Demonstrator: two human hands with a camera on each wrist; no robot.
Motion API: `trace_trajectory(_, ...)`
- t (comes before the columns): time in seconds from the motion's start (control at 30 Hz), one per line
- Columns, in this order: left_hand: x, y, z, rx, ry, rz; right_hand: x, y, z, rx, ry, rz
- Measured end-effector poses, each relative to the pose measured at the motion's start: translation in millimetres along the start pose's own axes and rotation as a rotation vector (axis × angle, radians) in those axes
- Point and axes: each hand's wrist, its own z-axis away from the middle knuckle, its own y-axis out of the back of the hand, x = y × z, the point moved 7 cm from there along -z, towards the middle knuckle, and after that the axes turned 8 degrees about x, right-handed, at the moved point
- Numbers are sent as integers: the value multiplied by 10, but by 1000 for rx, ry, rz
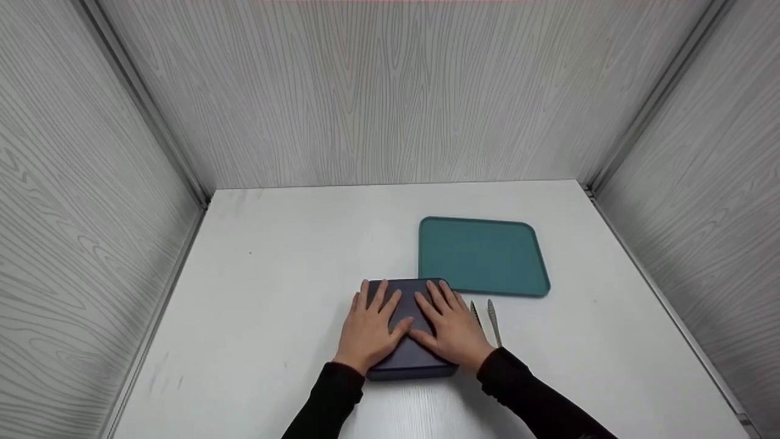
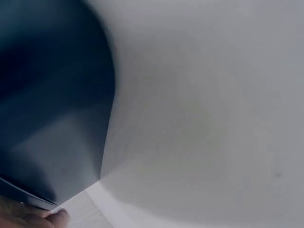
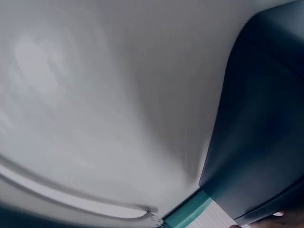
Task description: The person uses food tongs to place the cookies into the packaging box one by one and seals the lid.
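Observation:
A dark navy box (image 1: pixel 411 360) with rounded corners and a lid sits on the white table. Both hands lie palm down on its top, fingers spread and straight. My left hand (image 1: pixel 373 326) covers the left side of the lid, and my right hand (image 1: pixel 456 332) covers the right side, their thumbs close together. The left wrist view catches the box's side wall (image 2: pixel 61 99) and a few fingertips (image 2: pixel 57 218) by the lid seam. From the right wrist, the opposite wall (image 3: pixel 261 123) shows. What the box holds is hidden.
Behind the box, to the right, a teal tray (image 1: pixel 481 256) lies flat, its near-left corner close to the box. Two slim pieces of metal cutlery lie beside the right hand, one with a patterned handle (image 1: pixel 494 323). Wood-grain panels (image 1: pixel 390 91) wall the table's back and sides.

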Motion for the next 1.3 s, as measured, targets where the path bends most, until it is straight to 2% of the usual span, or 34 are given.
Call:
trace_trajectory(0.17,-49,6,-14,-15,14,1,-11,-15,-49,21,7,-14)
trace_trajectory(0.4,-70,-36,45,-32,14,-20,-5,-72,-2,-51,-17,-21)
trace_trajectory(0.63,-96,-13,1,-44,11,-45,52,2,-16,-98,-34,21)
trace_trajectory(0.97,-338,203,-162,-25,84,-52,269,126,-122,-70,-91,72)
trace_trajectory(1.3,-646,411,-228,-35,159,-87,484,280,-194,-47,-123,90)
